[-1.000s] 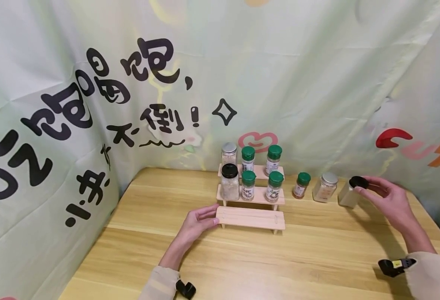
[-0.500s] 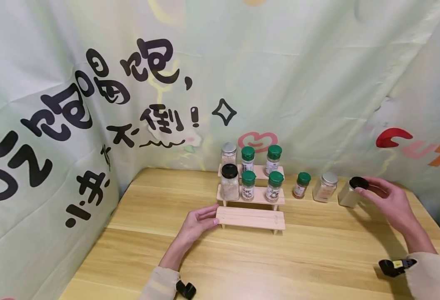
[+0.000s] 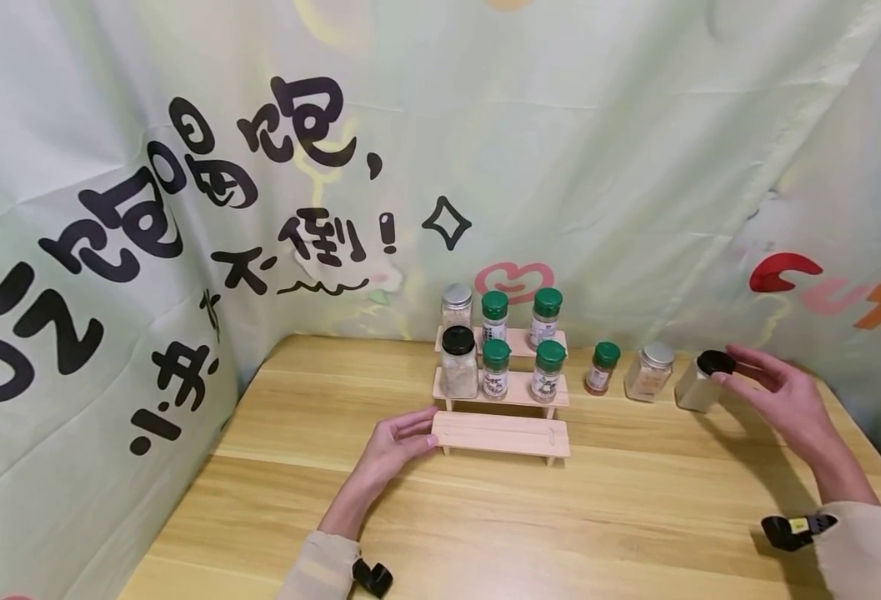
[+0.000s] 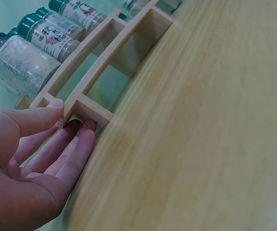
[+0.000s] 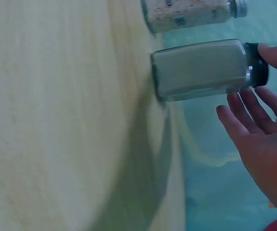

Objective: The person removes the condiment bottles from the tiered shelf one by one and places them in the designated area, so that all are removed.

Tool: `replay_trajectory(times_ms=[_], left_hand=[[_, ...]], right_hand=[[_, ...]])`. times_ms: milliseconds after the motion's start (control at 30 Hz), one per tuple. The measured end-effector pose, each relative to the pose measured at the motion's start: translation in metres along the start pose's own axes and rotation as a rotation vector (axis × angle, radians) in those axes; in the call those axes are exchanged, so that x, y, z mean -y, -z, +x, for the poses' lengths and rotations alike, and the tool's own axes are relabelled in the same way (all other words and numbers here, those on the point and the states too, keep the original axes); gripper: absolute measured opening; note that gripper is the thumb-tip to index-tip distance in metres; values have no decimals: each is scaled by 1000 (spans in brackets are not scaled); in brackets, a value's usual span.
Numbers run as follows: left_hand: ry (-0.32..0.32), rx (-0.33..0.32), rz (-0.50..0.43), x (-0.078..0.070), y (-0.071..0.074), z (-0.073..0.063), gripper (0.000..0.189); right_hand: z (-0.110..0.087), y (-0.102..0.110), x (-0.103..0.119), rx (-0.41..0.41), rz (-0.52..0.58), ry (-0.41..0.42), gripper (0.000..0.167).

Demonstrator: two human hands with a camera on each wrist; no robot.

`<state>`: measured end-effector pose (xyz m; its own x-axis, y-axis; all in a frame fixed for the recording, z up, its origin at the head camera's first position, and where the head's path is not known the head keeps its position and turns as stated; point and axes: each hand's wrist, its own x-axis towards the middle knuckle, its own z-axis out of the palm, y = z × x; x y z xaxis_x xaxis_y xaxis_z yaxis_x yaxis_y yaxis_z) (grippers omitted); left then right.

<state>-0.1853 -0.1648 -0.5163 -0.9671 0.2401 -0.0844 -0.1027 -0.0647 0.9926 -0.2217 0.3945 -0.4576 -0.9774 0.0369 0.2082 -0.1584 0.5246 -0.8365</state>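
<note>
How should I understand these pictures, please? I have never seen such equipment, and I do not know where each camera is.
There is no robot here, only a person's left hand and right hand. The wide picture comes from a camera worn on the head; the two closer ones come from cameras worn on the left and right wrists. On the wooden table is a stepped wooden rack carrying six jars, with three more jars in a row to its right. The left hand grips the left end of the lowest step; the right hand holds the far-right jar by its black lid.
</note>
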Motion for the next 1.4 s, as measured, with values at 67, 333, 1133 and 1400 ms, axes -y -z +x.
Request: replay_trajectory(times_ms=[67, 333, 1133, 1400], left_hand=[[1, 3, -2, 0, 0, 0, 55], [2, 7, -13, 0, 2, 2, 57], [-2, 11, 0, 0, 1, -1, 56], [0, 12, 5, 0, 1, -1, 57]], right_hand=[[-1, 3, 4, -15, 7, 6, 60], [-3, 9, 29, -77, 142, 104, 48], [-23, -39, 103, -39, 266, 307, 37], [-23, -55, 117, -19, 373, 323, 35]])
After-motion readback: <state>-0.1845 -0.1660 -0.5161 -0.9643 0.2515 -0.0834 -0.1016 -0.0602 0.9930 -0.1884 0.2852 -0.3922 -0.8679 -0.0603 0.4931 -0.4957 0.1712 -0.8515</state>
